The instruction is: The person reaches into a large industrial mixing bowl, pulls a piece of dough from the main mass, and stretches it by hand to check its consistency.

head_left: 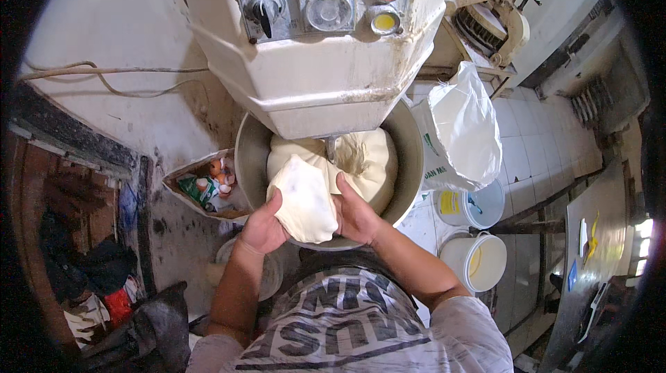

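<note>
**A pale piece of dough (305, 199) held up over a big bowl (251, 158)**

In the head view, the piece of dough is in front of the person, over the near side of the bowl. The left hand (263, 226) is closed on one side of it, with the thumb on the edge and the fingers hidden. The right hand (357, 215) is at the other side, with its thumb pointing up. Its fingers go out of sight behind the dough, so I cannot tell how tightly it grips. I also cannot tell if the piece is joined to the big lump of dough (380, 182) in the bowl.

A metal bar (330, 149) goes down into that lump from the big white mixer (312, 71). To the right stand a white sack (465, 126) and two buckets (474, 265). A bag with egg shells (220, 179) in it is on the left.

The step in hand looks like stretching the dough or feeling how soft it is. The next move seems to call for slow, soft, even hands, because a hard tug could tear it.
</note>
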The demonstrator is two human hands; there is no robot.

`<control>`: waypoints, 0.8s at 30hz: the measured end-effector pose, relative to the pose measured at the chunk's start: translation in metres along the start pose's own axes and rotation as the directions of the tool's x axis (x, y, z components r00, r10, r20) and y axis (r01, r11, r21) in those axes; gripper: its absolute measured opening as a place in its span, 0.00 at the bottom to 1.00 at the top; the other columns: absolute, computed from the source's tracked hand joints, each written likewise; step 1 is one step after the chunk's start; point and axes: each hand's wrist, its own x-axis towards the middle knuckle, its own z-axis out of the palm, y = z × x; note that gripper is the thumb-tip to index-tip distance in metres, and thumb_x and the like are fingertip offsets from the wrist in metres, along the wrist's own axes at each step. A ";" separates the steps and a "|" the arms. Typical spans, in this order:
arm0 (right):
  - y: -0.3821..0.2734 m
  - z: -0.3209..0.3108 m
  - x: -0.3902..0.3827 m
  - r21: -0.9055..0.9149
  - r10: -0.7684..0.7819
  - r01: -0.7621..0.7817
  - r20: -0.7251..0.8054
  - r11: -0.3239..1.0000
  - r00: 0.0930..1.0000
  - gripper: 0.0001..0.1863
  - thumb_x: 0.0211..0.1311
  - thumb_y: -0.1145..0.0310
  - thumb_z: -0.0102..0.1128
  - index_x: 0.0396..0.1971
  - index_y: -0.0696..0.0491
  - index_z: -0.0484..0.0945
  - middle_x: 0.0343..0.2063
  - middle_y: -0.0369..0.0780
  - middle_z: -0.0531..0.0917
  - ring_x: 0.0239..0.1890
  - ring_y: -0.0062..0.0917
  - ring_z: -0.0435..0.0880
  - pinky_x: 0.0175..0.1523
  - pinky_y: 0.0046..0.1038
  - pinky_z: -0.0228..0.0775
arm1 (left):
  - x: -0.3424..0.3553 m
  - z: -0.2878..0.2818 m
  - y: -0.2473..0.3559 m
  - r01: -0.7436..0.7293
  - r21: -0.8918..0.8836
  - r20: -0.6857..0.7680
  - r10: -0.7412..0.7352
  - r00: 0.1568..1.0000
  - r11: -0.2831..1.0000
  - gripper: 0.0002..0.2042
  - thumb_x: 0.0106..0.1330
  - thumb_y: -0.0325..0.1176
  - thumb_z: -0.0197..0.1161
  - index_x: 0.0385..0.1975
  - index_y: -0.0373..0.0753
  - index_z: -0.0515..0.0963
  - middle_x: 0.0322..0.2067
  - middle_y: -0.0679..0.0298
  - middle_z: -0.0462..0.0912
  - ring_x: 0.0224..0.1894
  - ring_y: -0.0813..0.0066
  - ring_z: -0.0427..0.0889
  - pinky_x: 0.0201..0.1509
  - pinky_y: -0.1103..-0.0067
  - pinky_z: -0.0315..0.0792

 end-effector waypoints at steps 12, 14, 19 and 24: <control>-0.034 0.023 -0.028 0.001 -0.298 0.300 -0.119 0.954 0.947 0.34 0.62 0.43 0.39 0.55 0.58 0.63 0.51 0.44 0.73 0.52 0.31 0.73 0.59 0.33 0.61 | 0.005 -0.037 -0.002 -0.005 0.066 -0.119 0.013 0.993 0.998 0.36 0.64 0.60 0.36 0.59 0.33 0.56 0.57 0.53 0.64 0.59 0.59 0.64 0.60 0.63 0.60; -0.037 0.020 -0.030 -0.073 -0.320 0.314 -0.113 0.947 0.940 0.38 0.61 0.40 0.36 0.57 0.59 0.61 0.53 0.45 0.71 0.54 0.31 0.71 0.59 0.34 0.61 | 0.003 -0.043 -0.004 0.111 0.347 -0.269 -0.015 0.963 0.931 0.34 0.65 0.59 0.39 0.57 0.32 0.59 0.53 0.53 0.69 0.52 0.63 0.72 0.55 0.69 0.67; -0.045 0.020 -0.037 -0.429 -0.150 0.084 -0.122 0.899 0.981 0.37 0.63 0.41 0.35 0.60 0.57 0.56 0.55 0.45 0.67 0.56 0.27 0.66 0.59 0.28 0.59 | -0.002 -0.059 -0.003 0.237 0.693 -0.324 0.000 0.946 0.681 0.26 0.64 0.46 0.53 0.58 0.40 0.60 0.57 0.59 0.65 0.56 0.64 0.67 0.57 0.72 0.63; -0.042 0.026 -0.030 -0.828 -0.057 -0.030 -0.075 0.559 0.996 0.42 0.61 0.35 0.29 0.55 0.62 0.64 0.52 0.47 0.70 0.54 0.28 0.68 0.60 0.25 0.55 | 0.007 -0.034 0.000 -0.003 0.905 -0.037 0.086 0.996 0.425 0.41 0.48 0.40 0.69 0.62 0.41 0.54 0.62 0.58 0.56 0.64 0.64 0.53 0.65 0.72 0.52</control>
